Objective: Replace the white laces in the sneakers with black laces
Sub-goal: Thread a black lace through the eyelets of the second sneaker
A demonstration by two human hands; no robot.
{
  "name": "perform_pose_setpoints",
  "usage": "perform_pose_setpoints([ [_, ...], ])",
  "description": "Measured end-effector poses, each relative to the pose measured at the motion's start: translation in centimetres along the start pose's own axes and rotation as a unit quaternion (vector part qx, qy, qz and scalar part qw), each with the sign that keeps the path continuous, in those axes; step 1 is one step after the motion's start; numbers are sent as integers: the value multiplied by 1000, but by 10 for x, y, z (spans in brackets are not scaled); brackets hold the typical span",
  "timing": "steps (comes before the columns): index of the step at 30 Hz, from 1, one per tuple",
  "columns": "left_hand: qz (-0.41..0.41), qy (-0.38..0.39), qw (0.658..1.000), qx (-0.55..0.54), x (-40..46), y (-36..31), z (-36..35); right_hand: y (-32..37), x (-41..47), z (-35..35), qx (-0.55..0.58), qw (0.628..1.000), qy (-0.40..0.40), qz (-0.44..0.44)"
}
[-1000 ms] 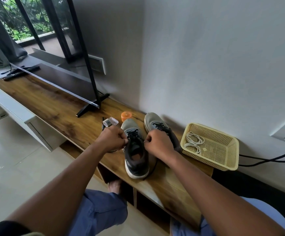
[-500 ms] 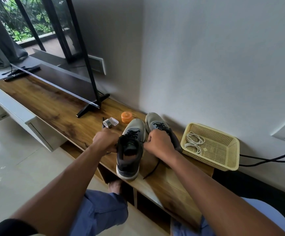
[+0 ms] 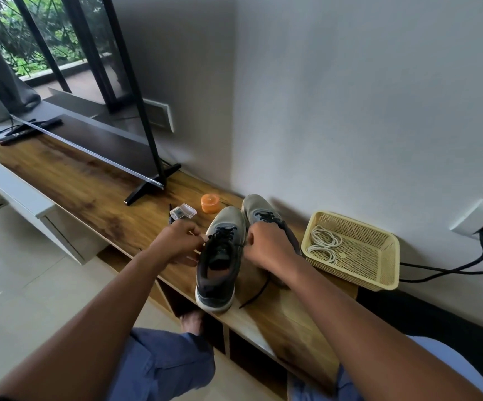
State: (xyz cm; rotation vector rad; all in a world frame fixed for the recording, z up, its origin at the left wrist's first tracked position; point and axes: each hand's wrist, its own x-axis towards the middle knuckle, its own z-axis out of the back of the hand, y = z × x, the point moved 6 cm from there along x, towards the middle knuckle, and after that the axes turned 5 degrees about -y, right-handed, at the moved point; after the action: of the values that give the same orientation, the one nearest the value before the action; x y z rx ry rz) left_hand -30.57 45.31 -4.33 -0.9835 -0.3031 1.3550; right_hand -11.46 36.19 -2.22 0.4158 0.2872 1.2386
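At the frame's centre, the left hand (image 3: 176, 244) pinched a black lace (image 3: 225, 233) end beside the near sneaker (image 3: 220, 264), which stood on the wooden tabletop (image 3: 90, 192). The right hand (image 3: 266, 250) gripped the lace's other end, its tail trailing toward the tabletop edge. At right, the white laces (image 3: 322, 246) lay coiled in a yellow basket (image 3: 379, 273).

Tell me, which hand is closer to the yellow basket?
The right hand. It sits at the sneakers just beside the yellow basket, pinching a black lace. The left hand is on the far side of the near sneaker, farther from the basket.
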Motion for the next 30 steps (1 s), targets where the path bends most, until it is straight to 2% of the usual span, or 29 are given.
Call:
perform_pose_setpoints([
  [4, -70, -22, 995, 71, -7, -12, 0, 9, 0, -5, 8, 998, -29, 49],
  [8, -48, -25, 997, 57, -6, -10, -1, 12, 3, -23, 13, 997, -25, 74],
  [18, -9, -65, 998, 14, -6, -8, -3, 8, 5, -30, 41, 997, -53, 40],
  [24, 44, -45, 996, -62, -8, -6, -11, 6, 2, -30, 87, 993, -78, 1],
  [28, 48, -55, 996, -51, -4, -2, -10, 2, 1, -30, 92, 993, -79, -8],
  [30, 32, -53, 998, -24, -3, -4, -7, 6, -3, -25, 81, 992, -98, 24],
])
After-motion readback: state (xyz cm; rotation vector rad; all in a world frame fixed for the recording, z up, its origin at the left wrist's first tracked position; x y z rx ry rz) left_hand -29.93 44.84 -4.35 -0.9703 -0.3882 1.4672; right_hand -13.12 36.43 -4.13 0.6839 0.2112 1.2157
